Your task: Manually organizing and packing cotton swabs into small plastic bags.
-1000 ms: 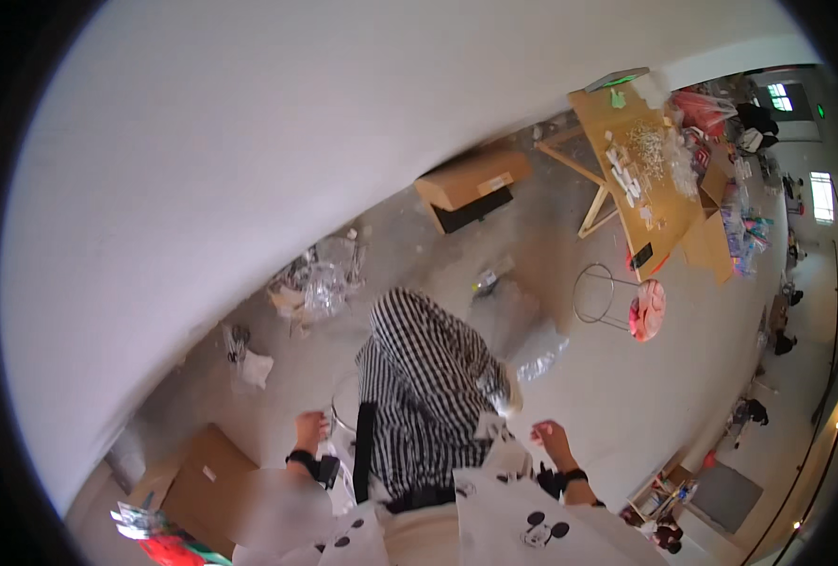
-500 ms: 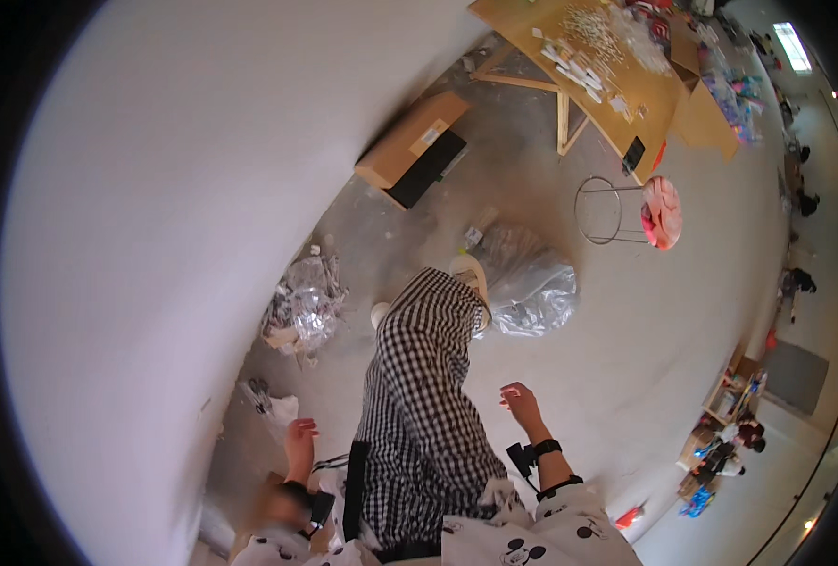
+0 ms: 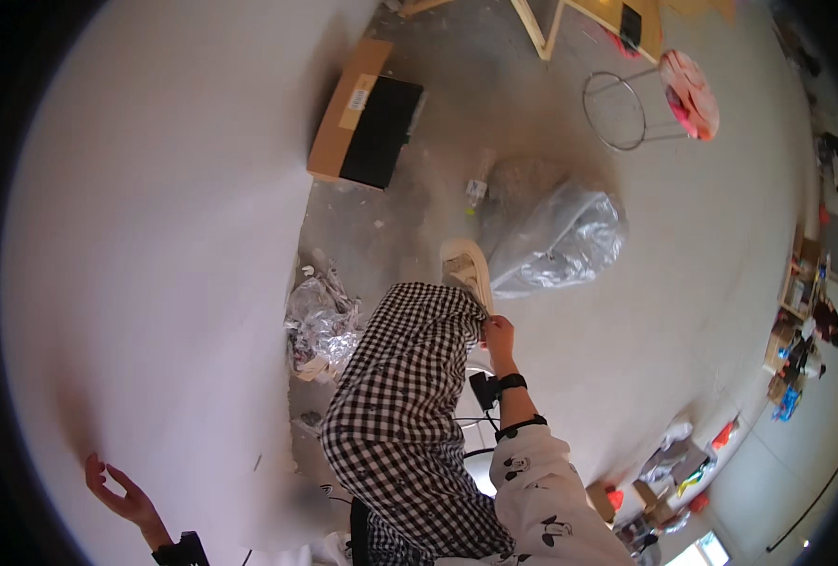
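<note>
My right hand (image 3: 497,338) is at the edge of my black-and-white checked trousers (image 3: 400,377), its fingers closed on the cloth beside a pale shoe (image 3: 466,269). A dark band with a small black device is strapped to that wrist. Far out to the left, my left hand (image 3: 122,495) is raised in front of the white wall (image 3: 155,283). Its fingers are spread and curved, and nothing is in them. Just past the shoe, a large clear plastic bag (image 3: 570,245) lies on the floor.
By the wall stands a brown carton (image 3: 339,123) with a black side, and crumpled clear plastic (image 3: 324,316) lies nearer. A stool (image 3: 688,94) with a pink seat is at far right, below a wooden table (image 3: 640,28). Boxes (image 3: 603,500) and bags lie at lower right.
My left hand has swung out left to the wall. My right hand has moved up and inward onto the trousers. The view has shifted, and most of the table has left it.
</note>
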`<action>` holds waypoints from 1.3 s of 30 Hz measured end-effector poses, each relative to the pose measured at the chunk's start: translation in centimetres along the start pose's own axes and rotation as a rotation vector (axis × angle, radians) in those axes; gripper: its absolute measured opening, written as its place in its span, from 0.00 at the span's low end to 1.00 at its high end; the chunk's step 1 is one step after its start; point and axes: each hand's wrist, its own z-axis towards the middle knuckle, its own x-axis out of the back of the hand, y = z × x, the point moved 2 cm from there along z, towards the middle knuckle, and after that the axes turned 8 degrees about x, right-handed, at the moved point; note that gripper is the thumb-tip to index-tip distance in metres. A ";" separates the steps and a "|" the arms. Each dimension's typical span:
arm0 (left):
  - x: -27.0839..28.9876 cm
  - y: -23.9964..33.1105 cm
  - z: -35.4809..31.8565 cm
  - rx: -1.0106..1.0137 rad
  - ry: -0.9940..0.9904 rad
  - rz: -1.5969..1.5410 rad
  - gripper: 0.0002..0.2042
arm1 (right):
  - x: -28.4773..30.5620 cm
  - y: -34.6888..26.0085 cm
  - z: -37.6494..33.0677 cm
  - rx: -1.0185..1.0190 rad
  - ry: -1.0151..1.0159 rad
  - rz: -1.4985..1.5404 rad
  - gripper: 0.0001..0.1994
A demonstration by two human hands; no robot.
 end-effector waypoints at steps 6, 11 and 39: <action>-1.5 -1.9 1.2 -0.256 -0.078 0.102 0.14 | 2.9 1.2 -2.8 0.138 -0.329 0.127 0.11; -1.2 -0.6 2.1 -0.297 -0.086 0.088 0.16 | 4.8 -1.2 -1.7 0.161 -0.576 -0.699 0.13; -1.0 -1.1 1.4 -0.374 -0.039 0.101 0.14 | 1.7 -4.0 -1.7 0.152 -0.428 0.372 0.08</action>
